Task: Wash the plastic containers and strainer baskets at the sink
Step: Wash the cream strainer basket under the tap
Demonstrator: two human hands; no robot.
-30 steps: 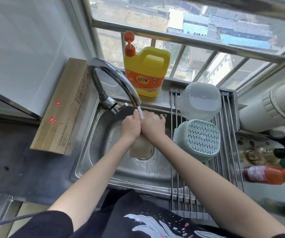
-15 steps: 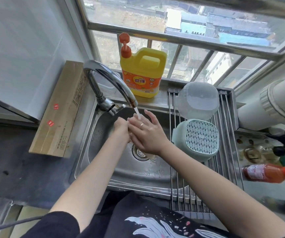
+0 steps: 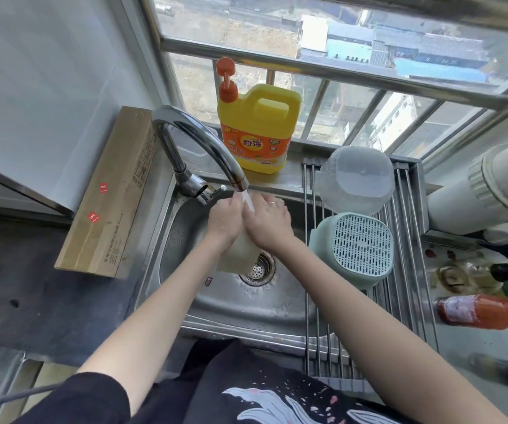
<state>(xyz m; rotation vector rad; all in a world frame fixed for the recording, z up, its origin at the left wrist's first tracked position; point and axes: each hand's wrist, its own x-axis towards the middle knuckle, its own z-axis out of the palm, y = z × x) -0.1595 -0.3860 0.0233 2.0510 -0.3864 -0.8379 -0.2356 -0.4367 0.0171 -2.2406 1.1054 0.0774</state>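
From my feed, the sink (image 3: 216, 313) sits at the middle, with the faucet (image 3: 197, 145) rising from its 11 o'clock corner and arching over the basin. Both hands meet under the spout: the left hand (image 3: 225, 218) touching the right hand (image 3: 269, 223), a cloth (image 3: 239, 255) hanging below them over the drain (image 3: 257, 267). At 12 o'clock, behind the sink, the soap jug (image 3: 257, 130) stands on the ledge. At 3 o'clock a rack (image 3: 406, 301) spans the sink's edge (two pieces on it): the clear container (image 3: 357, 179) behind, the strainer basket (image 3: 357, 249) before it, touching. At 9 o'clock lies a long box (image 3: 109, 197). Bottles (image 3: 479, 310) lie beyond the rack.
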